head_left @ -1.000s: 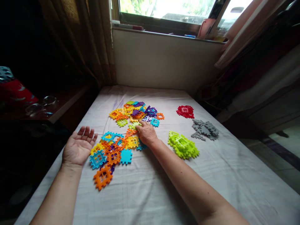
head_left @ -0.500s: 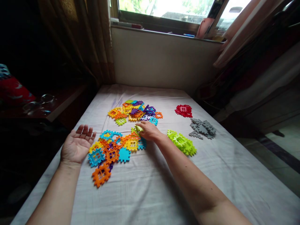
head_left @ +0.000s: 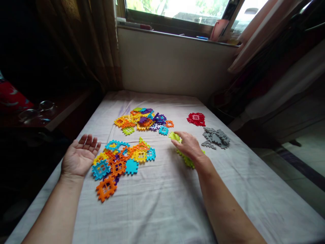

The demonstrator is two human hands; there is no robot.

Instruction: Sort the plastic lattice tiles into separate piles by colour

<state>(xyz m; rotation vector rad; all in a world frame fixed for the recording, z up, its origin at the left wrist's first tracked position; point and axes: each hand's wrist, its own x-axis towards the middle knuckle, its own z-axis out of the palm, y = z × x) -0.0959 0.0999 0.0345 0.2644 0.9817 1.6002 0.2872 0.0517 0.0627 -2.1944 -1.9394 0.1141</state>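
My right hand (head_left: 188,145) is closed on a lime-green interlocking building tile (head_left: 175,137), held just above the lime-green pile (head_left: 187,160), which the hand and wrist partly cover. My left hand (head_left: 80,156) rests palm up with its fingers stretched out, holding nothing. Beside it lies a mixed heap of toothed tiles: a blue window tile (head_left: 101,168), orange window tiles (head_left: 106,188), a yellow window tile (head_left: 140,155) and a plain blue square (head_left: 132,166). A small green triangular tip (head_left: 142,141) sticks out at the heap's far side.
Farther back on the sheet-covered surface (head_left: 162,210) is another mixed tile pile (head_left: 144,119). Red tiles (head_left: 196,119) and grey tiles (head_left: 215,138) form separate piles on the right. Glasses (head_left: 38,112) lie on a dark side table at left. A wall (head_left: 172,62) stands behind.
My right hand has moved right from the near mixed heap to the lime-green pile, carrying the green tile. My left hand keeps its palm-up pose. The view has shifted slightly.
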